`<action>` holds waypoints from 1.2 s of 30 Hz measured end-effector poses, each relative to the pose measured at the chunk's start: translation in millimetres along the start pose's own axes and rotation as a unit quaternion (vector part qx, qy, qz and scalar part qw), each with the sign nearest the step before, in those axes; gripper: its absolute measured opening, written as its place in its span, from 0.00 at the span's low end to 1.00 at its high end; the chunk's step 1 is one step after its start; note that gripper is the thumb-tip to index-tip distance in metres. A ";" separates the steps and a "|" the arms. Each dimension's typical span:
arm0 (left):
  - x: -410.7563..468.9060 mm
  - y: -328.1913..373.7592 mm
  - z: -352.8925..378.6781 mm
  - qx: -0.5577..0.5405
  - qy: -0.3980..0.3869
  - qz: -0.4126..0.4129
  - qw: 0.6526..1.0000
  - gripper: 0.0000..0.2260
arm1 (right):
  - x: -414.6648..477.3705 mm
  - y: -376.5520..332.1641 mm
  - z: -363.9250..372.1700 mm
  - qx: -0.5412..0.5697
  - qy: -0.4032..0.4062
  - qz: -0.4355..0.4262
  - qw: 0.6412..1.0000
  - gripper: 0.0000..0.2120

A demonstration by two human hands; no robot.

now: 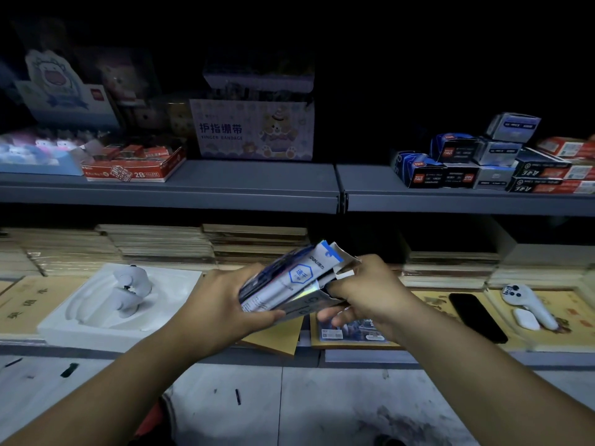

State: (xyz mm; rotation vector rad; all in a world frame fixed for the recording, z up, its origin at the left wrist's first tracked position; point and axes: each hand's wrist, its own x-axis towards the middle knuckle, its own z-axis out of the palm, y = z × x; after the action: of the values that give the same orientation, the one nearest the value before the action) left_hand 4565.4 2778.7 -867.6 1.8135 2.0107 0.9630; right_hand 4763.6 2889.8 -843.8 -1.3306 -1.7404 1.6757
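Packets (pixel 289 281) centre; foam tray (pixel 80 320) left, phone (pixel 478 318) right; small boxes (pixel 467 169) on upper shelf (pixel 257 180).

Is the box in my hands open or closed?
Open: the end flaps of the box stick out by the right hand, while the left hand grips it.

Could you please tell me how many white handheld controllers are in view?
2. One controller lies in the white foam tray on the left; the other controller lies on the right, beside the black phone. More may be hidden in the dark.
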 end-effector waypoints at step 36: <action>1.1 1.1 1.8 -0.020 0.007 -0.017 1.000 0.15 | -0.6 -2.0 6.2 0.023 0.012 -0.009 1.000 0.11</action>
State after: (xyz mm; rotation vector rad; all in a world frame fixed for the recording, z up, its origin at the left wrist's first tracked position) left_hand 4567.2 2780.3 -868.0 1.7509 2.0085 1.0017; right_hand 4758.2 2886.2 -843.1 -1.3061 -1.6858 1.6715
